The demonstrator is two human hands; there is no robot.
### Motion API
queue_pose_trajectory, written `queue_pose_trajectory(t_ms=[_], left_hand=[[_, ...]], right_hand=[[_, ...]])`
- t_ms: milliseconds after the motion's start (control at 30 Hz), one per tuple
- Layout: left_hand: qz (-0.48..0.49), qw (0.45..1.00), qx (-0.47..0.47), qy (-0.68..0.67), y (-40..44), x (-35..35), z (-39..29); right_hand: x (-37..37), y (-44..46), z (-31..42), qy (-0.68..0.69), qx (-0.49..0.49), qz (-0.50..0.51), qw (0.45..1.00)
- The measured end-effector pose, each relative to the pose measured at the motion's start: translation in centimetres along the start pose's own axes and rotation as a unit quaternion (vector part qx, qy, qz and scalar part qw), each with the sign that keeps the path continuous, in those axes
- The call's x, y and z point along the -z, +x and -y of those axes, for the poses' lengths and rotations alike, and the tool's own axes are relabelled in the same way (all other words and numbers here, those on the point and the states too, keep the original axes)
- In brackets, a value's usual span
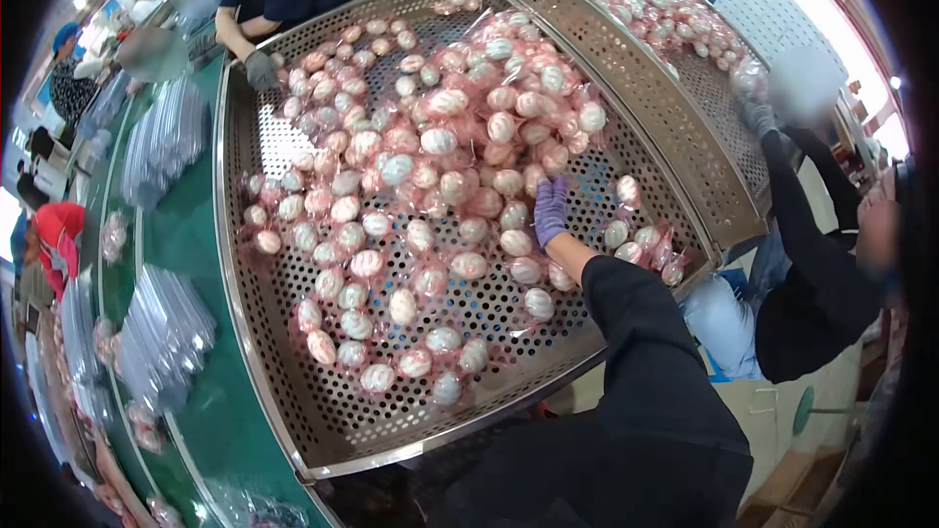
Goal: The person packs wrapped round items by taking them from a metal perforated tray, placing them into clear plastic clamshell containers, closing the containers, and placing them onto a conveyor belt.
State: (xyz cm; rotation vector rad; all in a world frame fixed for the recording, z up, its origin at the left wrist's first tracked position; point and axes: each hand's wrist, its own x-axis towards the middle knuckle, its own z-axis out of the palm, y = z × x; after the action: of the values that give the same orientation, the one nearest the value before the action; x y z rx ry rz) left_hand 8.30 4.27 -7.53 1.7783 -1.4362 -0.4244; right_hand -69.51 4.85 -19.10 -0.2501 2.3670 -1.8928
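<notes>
My right hand (551,212), in a purple glove, reaches into a large perforated metal tray (548,362). Its fingers are stretched out against the right edge of a heap of egg-shaped pieces (440,141) in clear and pink plastic wrap. Nothing shows gripped in it, though the fingertips are partly hidden by the pieces. The heap is thickest in the tray's middle and upper part, with looser pieces spread toward the near end. A small group of wrapped pieces (646,242) lies to the right of my wrist. My left hand does not show.
A co-worker's grey-gloved hand (261,70) rests at the tray's far left corner. On the right, another person's gloved hand (758,115) holds wrapped pieces over a second tray (719,103). A green conveyor (201,254) with stacked clear plastic trays (161,337) runs along the left.
</notes>
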Motion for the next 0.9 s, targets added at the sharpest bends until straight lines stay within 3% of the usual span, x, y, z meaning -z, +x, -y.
queue_pose_trajectory(t_ms=[67, 100, 133, 167, 200, 267, 300, 333, 400, 433, 500, 600, 633, 667, 700, 733, 767, 800, 833, 900], left_hand=[[0.033, 0.962, 0.147, -0.227, 0.0, -0.1, -0.4], [0.044, 0.916, 0.217, -0.334, -0.2, -0.3, -2.4], [-0.009, 0.931, 0.252, -0.262, -0.4, -1.1, -4.3], [0.035, 0.983, 0.161, -0.079, -0.4, -0.4, -2.5], [0.08, 0.989, 0.064, 0.108, -0.3, 0.0, -0.5], [0.089, 0.963, -0.087, 0.24, -0.6, -0.1, -0.6], [0.048, 0.982, -0.033, 0.18, -0.9, -0.6, -2.6], [0.049, 0.982, -0.033, 0.181, -0.8, -0.1, -1.6], [0.09, 0.956, -0.116, 0.253, -0.2, 0.0, 1.3], [0.095, 0.956, -0.121, 0.249, -0.2, -0.3, 0.9], [0.045, 0.968, -0.119, 0.216, -0.5, -1.0, -1.0], [0.012, 0.999, 0.001, 0.05, -0.8, -1.7, -3.1], [0.028, 0.986, -0.084, 0.141, -0.6, -1.3, -2.3], [0.024, 0.985, -0.078, 0.151, -0.6, -1.4, -3.3], [0.024, 0.984, -0.074, 0.159, -1.0, -1.5, -4.6], [0.013, 0.985, -0.052, 0.166, -1.0, -1.5, -4.8], [0.012, 0.991, -0.034, 0.131, -1.1, -1.4, -5.0], [0.014, 0.995, -0.014, 0.096, -1.0, -1.5, -5.4], [-0.029, 0.98, 0.121, -0.157, -0.7, -2.0, -6.5], [-0.025, 0.993, 0.093, -0.066, -0.2, -2.0, -6.1]], right_hand=[[-1.6, -0.7, -1.2, -0.019, -0.002, 0.024, 1.0], [-2.4, -1.6, -0.9, -0.044, 0.059, 0.046, 0.996], [-3.1, -2.4, -0.8, -0.066, 0.119, 0.069, 0.988], [-3.9, -2.7, -1.1, -0.035, 0.143, 0.142, 0.979], [-4.7, -3.2, -1.3, -0.001, 0.166, 0.212, 0.963], [-6.6, -5.7, 0.7, 0.035, 0.109, 0.262, 0.958], [-7.5, -6.6, 0.8, 0.089, 0.076, 0.281, 0.953], [-7.8, -6.7, 0.7, 0.036, 0.049, 0.296, 0.953], [-9.4, -7.4, -0.5, 0.062, 0.066, 0.331, 0.939], [-8.0, -10.0, 4.2, 0.113, 0.003, 0.369, 0.923], [-8.9, -11.4, 4.2, 0.036, 0.025, 0.438, 0.898], [-10.5, -15.8, 6.8, 0.081, -0.038, 0.532, 0.842], [-11.6, -17.6, 7.0, 0.014, -0.001, 0.535, 0.845], [-11.0, -18.9, 9.2, 0.029, -0.062, 0.598, 0.799], [-13.0, -20.4, 6.6, -0.043, 0.029, 0.567, 0.822], [-12.8, -21.4, 7.4, 0.103, 0.061, 0.576, 0.809], [-14.9, -22.9, 4.6, -0.097, 0.249, 0.429, 0.863], [-14.6, -23.0, 6.1, -0.167, 0.245, 0.461, 0.837], [-15.0, -23.4, 6.2, -0.212, 0.201, 0.498, 0.816], [-11.9, -22.1, 9.8, -0.292, 0.201, 0.595, 0.722]])
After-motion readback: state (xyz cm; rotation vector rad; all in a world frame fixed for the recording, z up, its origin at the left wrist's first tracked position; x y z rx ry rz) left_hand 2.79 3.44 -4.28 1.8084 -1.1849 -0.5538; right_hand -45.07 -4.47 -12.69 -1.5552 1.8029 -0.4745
